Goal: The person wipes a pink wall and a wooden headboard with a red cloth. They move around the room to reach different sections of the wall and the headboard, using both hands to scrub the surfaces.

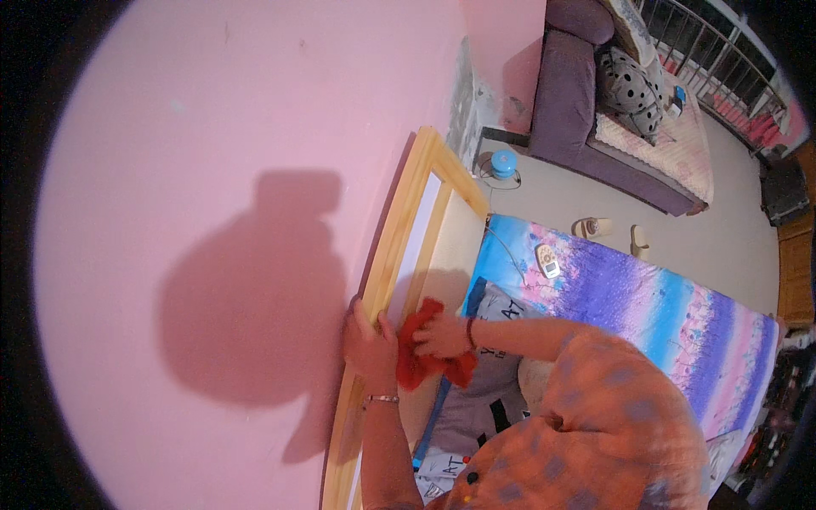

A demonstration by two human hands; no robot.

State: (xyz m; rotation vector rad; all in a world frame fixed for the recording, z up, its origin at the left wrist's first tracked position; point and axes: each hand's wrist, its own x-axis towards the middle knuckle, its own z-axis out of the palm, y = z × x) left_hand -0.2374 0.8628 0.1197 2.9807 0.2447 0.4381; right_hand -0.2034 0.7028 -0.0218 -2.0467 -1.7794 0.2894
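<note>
Along the pink wall stands a bed headboard with a light wooden frame (pixel 398 242) and a cream padded panel (pixel 454 236). My left hand (pixel 371 344), with a bracelet at its wrist, grips the frame's top rail, fingers over the wall-side edge. My right hand (pixel 441 338) presses a red cloth (pixel 417 366) against the headboard's inner face, just right of my left hand. Its fingers are spread over the cloth and slightly blurred; the cloth hides the panel beneath. Grey pillows (pixel 494 382) with printed writing lie below the headboard, partly hidden by my right arm.
A patterned sheet (pixel 637 312) covers the bed, with a remote control (pixel 547 261) and a thin cable on it. Beyond are a blue round device (pixel 503 164) with a cord, slippers (pixel 591 227) and a purple sofa (pixel 561 95). The pink wall (pixel 255 115) borders the headboard closely.
</note>
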